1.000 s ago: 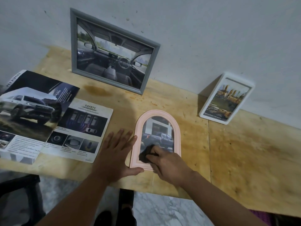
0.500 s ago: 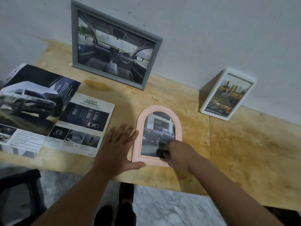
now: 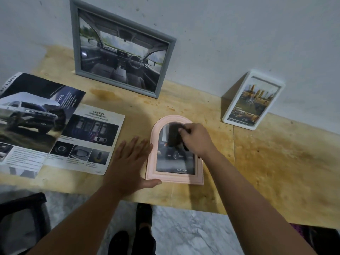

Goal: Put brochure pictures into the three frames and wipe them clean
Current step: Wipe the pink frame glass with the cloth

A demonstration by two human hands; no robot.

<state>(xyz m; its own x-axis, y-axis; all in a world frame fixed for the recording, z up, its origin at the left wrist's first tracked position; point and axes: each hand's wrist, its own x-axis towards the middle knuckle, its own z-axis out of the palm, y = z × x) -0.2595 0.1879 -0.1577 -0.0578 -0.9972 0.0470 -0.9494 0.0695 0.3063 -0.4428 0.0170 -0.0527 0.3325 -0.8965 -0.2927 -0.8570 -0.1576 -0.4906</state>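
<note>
Head view, landmark: the pink arched frame [image 3: 174,153], lying flat near the table's [image 3: 276,172] front edge.
Left hand [image 3: 131,162]: open and flat, fingers spread, pressed against the frame's left side, thumb at its lower left corner.
Right hand [image 3: 196,139]: clenched on a dark cloth [image 3: 173,134].
Change: the cloth has swept from the glass's lower part, a second ago, up to the arch; this frame's wiping looks nearly finished.
Writing on the frame's picture: "TOYOTA" at the bottom.
Left of the frame: brochure sheets [image 3: 55,126], headed "SAFETY".
Beyond the frame, left: grey frame [image 3: 121,50] leaning on the wall, filled.
Beyond the frame, right: white frame [image 3: 253,100], leaning, filled; caption unreadable.
</note>
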